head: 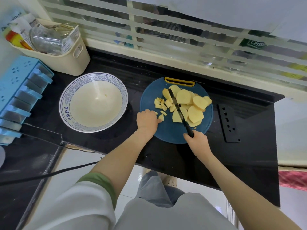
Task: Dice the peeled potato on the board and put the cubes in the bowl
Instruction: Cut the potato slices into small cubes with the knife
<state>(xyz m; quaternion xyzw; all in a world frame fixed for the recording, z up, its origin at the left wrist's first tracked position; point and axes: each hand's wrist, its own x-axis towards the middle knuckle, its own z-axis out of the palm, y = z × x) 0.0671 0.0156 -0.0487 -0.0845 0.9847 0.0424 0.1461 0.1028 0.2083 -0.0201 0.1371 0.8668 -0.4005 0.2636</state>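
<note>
Potato slices (196,113) and cubes (160,103) lie on the blue board (171,135) at centre frame. The right hand (197,141) grips the handle of the knife (178,107), whose blade lies across them. The left hand (147,121) curls by the cubes at the board's left edge, its hold unclear, and the bowl (66,112) sits further left.

the round cutting board (167,135) is dark teal-blue with a yellow handle slot (166,80). the potato slices (195,114) and potato cubes (162,104) are pale yellow. the knife (181,112), the knife sheath (229,125) and the countertop (249,156) are black. the bowl (66,103) is cream inside, its rim banded with a blue wave-scale pattern and blue characters. the basket (68,63) is beige, the rack (15,82) light blue, the sleeve (74,205) white with a green cuff (103,181).
</note>
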